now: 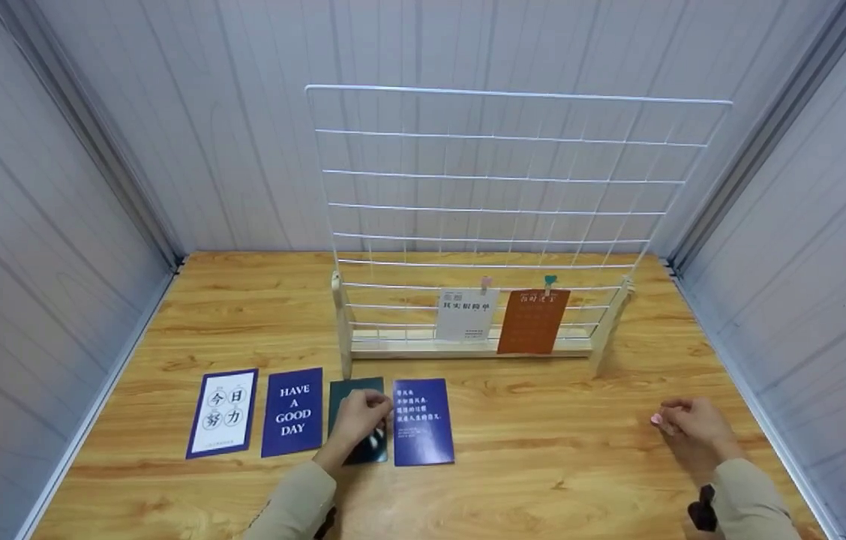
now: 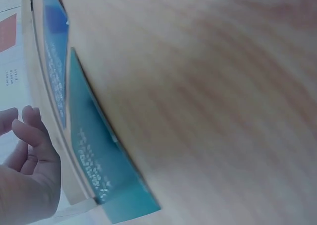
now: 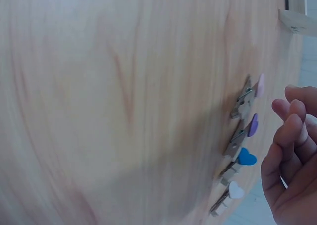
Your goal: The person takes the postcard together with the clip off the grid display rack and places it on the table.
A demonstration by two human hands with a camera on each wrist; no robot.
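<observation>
My left hand (image 1: 363, 416) is over a dark green card (image 1: 372, 453), its fingers loosely bent with nothing held between them. Beside that card on the right lies a blue card with white writing (image 1: 423, 435). Toward the right side of the table, my right hand (image 1: 697, 424) hovers by a row of small wooden clothespins, fingers relaxed and holding nothing. In the right wrist view these carry hearts: a pink clothespin (image 3: 244, 103), a purple clothespin (image 3: 237, 140), a blue clothespin (image 3: 231, 172) and a white clothespin (image 3: 221, 204). The hand hides most of them in the head view.
A white wire grid (image 1: 520, 93) stands on a wooden base (image 1: 423, 347). Clothespins hold a white card (image 1: 460, 319) and an orange card (image 1: 535, 322) on it. A blue-bordered white card (image 1: 224, 409) and a "HAVE A GOOD DAY" card (image 1: 292, 411) lie left.
</observation>
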